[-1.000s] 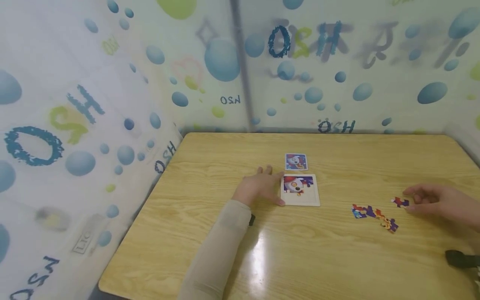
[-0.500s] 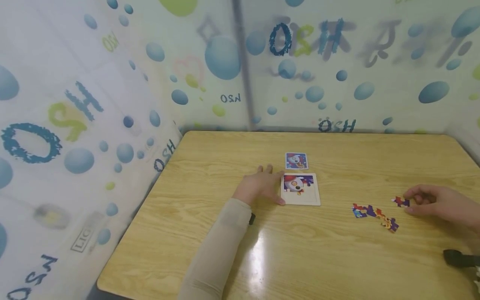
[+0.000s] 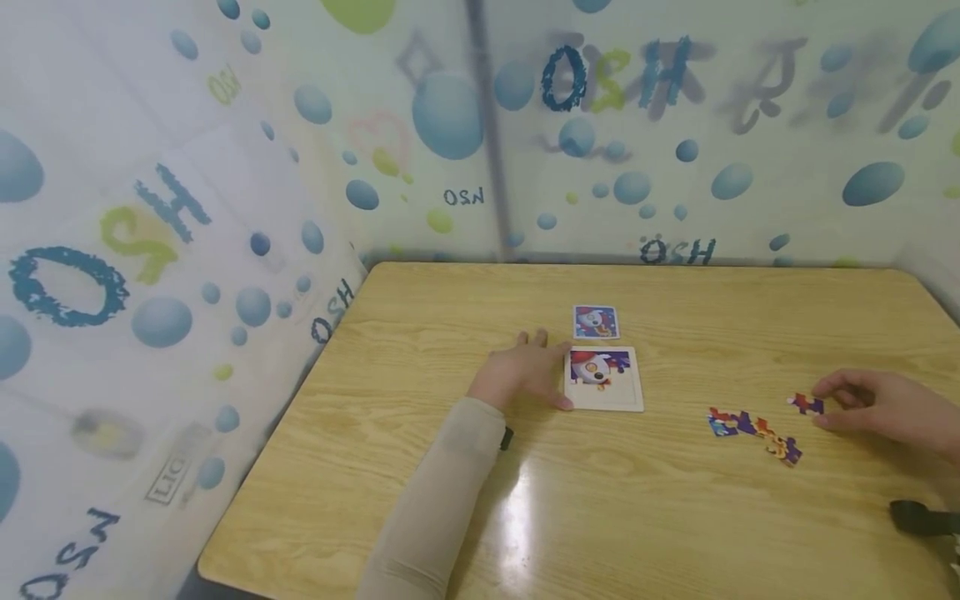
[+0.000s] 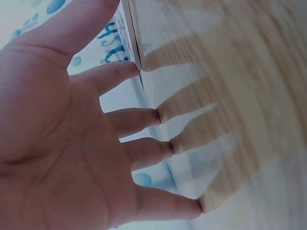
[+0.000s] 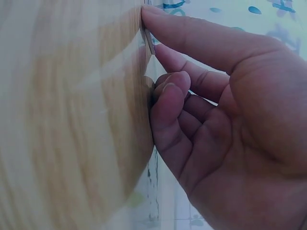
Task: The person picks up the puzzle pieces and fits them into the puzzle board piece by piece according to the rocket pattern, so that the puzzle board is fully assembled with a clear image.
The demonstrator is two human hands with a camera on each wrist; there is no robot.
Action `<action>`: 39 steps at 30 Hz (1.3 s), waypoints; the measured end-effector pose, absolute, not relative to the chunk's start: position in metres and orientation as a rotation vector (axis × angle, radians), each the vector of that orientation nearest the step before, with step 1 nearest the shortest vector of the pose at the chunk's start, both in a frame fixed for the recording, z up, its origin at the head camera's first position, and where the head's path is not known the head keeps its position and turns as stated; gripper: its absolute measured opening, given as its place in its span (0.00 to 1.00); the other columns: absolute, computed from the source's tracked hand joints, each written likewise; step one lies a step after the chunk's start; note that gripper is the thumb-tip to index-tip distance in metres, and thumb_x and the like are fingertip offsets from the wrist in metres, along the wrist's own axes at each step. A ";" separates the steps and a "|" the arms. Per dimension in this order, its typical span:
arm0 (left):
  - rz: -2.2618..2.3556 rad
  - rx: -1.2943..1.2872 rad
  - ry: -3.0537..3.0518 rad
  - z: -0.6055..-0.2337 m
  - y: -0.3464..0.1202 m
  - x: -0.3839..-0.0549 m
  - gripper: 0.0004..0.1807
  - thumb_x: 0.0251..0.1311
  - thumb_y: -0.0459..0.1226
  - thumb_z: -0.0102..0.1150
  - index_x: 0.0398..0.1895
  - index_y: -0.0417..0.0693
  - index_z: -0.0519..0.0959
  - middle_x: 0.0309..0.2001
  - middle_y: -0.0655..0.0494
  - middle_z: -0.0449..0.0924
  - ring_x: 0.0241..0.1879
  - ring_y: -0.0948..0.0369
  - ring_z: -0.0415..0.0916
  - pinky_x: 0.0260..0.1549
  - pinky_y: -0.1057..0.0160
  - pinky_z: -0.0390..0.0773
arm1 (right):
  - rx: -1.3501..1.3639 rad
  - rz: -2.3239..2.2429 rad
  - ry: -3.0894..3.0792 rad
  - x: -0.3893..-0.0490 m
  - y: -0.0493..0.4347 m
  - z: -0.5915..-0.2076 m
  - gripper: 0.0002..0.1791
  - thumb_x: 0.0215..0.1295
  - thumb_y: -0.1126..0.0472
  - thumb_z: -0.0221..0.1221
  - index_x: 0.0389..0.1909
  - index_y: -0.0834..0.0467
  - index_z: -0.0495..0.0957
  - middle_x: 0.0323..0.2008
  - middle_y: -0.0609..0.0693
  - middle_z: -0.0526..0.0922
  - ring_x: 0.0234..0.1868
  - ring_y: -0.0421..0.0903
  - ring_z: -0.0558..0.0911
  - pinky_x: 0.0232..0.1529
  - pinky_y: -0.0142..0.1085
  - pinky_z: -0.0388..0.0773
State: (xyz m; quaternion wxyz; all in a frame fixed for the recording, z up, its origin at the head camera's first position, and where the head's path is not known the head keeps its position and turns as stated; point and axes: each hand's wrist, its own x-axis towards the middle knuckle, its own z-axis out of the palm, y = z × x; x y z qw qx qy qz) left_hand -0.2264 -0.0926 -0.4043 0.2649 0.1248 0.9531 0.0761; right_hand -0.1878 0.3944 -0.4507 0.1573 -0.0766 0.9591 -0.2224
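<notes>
My left hand [image 3: 521, 373] spreads its straight fingers on the table beside a square puzzle board [image 3: 618, 401], with index finger and thumb at its left edge. Part of a picture with a white face fills the top of that board; its lower part shows bare. In the left wrist view the fingertips rest on the wood, the index at the board's edge [image 4: 133, 36]. Far to the right, my right hand [image 3: 885, 410] pinches a red and purple puzzle piece [image 3: 806, 404] between thumb and index finger, low at the tabletop. Its other fingers are curled in the right wrist view.
Several loose puzzle pieces [image 3: 746, 423] lie in a cluster left of my right hand. Behind the board is a small picture card [image 3: 596, 322]. The wooden table [image 3: 420, 333] meets patterned walls at the back and left. A black object [image 3: 918, 517] shows near the right wrist.
</notes>
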 end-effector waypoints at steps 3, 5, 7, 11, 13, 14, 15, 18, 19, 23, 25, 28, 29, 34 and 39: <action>0.213 0.340 2.570 -0.404 -0.092 -0.226 0.59 0.56 0.65 0.73 0.87 0.76 0.49 0.89 0.52 0.35 0.88 0.43 0.32 0.77 0.20 0.48 | -0.219 -0.635 2.739 -0.186 0.396 -0.451 0.30 0.65 0.44 0.73 0.53 0.64 0.82 0.57 0.75 0.82 0.45 0.32 0.77 0.34 0.18 0.70; 0.211 0.340 2.569 -0.405 -0.092 -0.227 0.59 0.56 0.65 0.73 0.87 0.76 0.49 0.89 0.51 0.35 0.88 0.43 0.32 0.77 0.20 0.48 | -0.221 -0.643 2.736 -0.185 0.396 -0.452 0.29 0.65 0.44 0.73 0.53 0.64 0.83 0.58 0.76 0.81 0.47 0.44 0.84 0.34 0.18 0.70; 0.210 0.337 2.571 -0.405 -0.092 -0.227 0.59 0.56 0.65 0.73 0.87 0.76 0.49 0.89 0.51 0.35 0.88 0.43 0.32 0.77 0.20 0.48 | -0.231 -0.648 2.734 -0.185 0.396 -0.452 0.28 0.67 0.44 0.72 0.53 0.64 0.83 0.58 0.76 0.81 0.52 0.61 0.86 0.34 0.18 0.70; 0.203 0.337 2.579 -0.406 -0.093 -0.227 0.59 0.56 0.65 0.73 0.87 0.75 0.49 0.89 0.51 0.35 0.88 0.42 0.32 0.77 0.20 0.48 | -0.248 -0.659 2.736 -0.184 0.394 -0.453 0.27 0.68 0.44 0.71 0.54 0.64 0.83 0.58 0.76 0.81 0.55 0.64 0.85 0.34 0.19 0.70; 0.210 0.339 2.577 -0.406 -0.094 -0.227 0.60 0.56 0.65 0.74 0.87 0.75 0.49 0.89 0.51 0.35 0.88 0.42 0.32 0.77 0.20 0.48 | -0.254 -0.661 2.738 -0.184 0.393 -0.453 0.27 0.68 0.44 0.71 0.54 0.63 0.83 0.57 0.72 0.83 0.49 0.41 0.85 0.34 0.19 0.70; 0.210 0.340 2.576 -0.406 -0.095 -0.226 0.60 0.56 0.65 0.74 0.87 0.75 0.49 0.89 0.51 0.35 0.88 0.42 0.32 0.77 0.20 0.48 | -0.256 -0.666 2.740 -0.183 0.393 -0.453 0.27 0.69 0.45 0.71 0.54 0.63 0.83 0.54 0.69 0.84 0.45 0.34 0.81 0.34 0.20 0.70; 0.216 0.340 2.575 -0.406 -0.095 -0.226 0.60 0.56 0.65 0.74 0.87 0.74 0.49 0.89 0.51 0.35 0.88 0.42 0.32 0.77 0.20 0.48 | -0.258 -0.665 2.742 -0.183 0.392 -0.453 0.26 0.69 0.45 0.70 0.54 0.63 0.83 0.51 0.65 0.85 0.42 0.29 0.76 0.35 0.21 0.70; 0.230 0.343 2.574 -0.406 -0.096 -0.225 0.59 0.56 0.65 0.74 0.87 0.74 0.49 0.89 0.50 0.35 0.88 0.42 0.32 0.77 0.20 0.47 | -0.269 -0.659 2.764 -0.181 0.388 -0.451 0.24 0.69 0.46 0.71 0.52 0.61 0.84 0.43 0.54 0.82 0.36 0.26 0.67 0.35 0.24 0.67; 0.231 0.344 2.575 -0.406 -0.097 -0.225 0.59 0.56 0.65 0.74 0.87 0.74 0.49 0.89 0.50 0.35 0.88 0.42 0.32 0.77 0.19 0.47 | -0.273 -0.653 2.773 -0.181 0.386 -0.450 0.23 0.69 0.46 0.71 0.51 0.60 0.84 0.41 0.50 0.80 0.35 0.30 0.67 0.35 0.26 0.66; 0.229 0.361 2.579 -0.407 -0.097 -0.226 0.60 0.56 0.65 0.73 0.87 0.73 0.49 0.89 0.50 0.36 0.88 0.41 0.32 0.76 0.19 0.48 | -0.299 -0.619 2.794 -0.180 0.381 -0.444 0.21 0.67 0.47 0.72 0.49 0.60 0.84 0.39 0.49 0.81 0.34 0.31 0.69 0.33 0.28 0.68; 0.220 0.369 2.582 -0.407 -0.096 -0.227 0.60 0.56 0.66 0.73 0.87 0.73 0.49 0.89 0.50 0.36 0.88 0.41 0.33 0.76 0.19 0.49 | -0.313 -0.609 2.798 -0.181 0.379 -0.441 0.21 0.67 0.49 0.72 0.49 0.62 0.83 0.40 0.50 0.84 0.33 0.29 0.71 0.32 0.29 0.72; 0.214 0.374 2.585 -0.407 -0.095 -0.228 0.60 0.56 0.66 0.73 0.87 0.73 0.49 0.89 0.50 0.36 0.88 0.41 0.33 0.76 0.19 0.50 | -0.321 -0.604 2.809 -0.185 0.374 -0.433 0.21 0.68 0.51 0.72 0.49 0.64 0.83 0.41 0.53 0.87 0.32 0.26 0.74 0.30 0.30 0.76; 0.213 0.375 2.587 -0.407 -0.095 -0.228 0.60 0.56 0.66 0.73 0.87 0.73 0.49 0.89 0.50 0.36 0.88 0.41 0.33 0.76 0.19 0.50 | -0.332 -0.604 2.819 -0.186 0.372 -0.429 0.20 0.68 0.53 0.71 0.50 0.65 0.83 0.41 0.53 0.87 0.32 0.26 0.74 0.29 0.30 0.76; 0.206 0.368 2.588 -0.407 -0.094 -0.229 0.59 0.56 0.65 0.73 0.87 0.74 0.50 0.89 0.50 0.36 0.88 0.41 0.33 0.76 0.20 0.51 | -0.393 -0.587 2.859 -0.194 0.346 -0.404 0.21 0.69 0.54 0.71 0.52 0.66 0.83 0.41 0.54 0.87 0.34 0.31 0.77 0.28 0.32 0.76; 0.207 0.372 2.579 -0.406 -0.093 -0.228 0.60 0.56 0.66 0.73 0.87 0.73 0.49 0.89 0.50 0.35 0.88 0.41 0.32 0.76 0.20 0.50 | -0.460 -0.573 2.839 -0.205 0.310 -0.382 0.25 0.70 0.50 0.70 0.57 0.64 0.82 0.44 0.52 0.87 0.39 0.40 0.80 0.31 0.34 0.77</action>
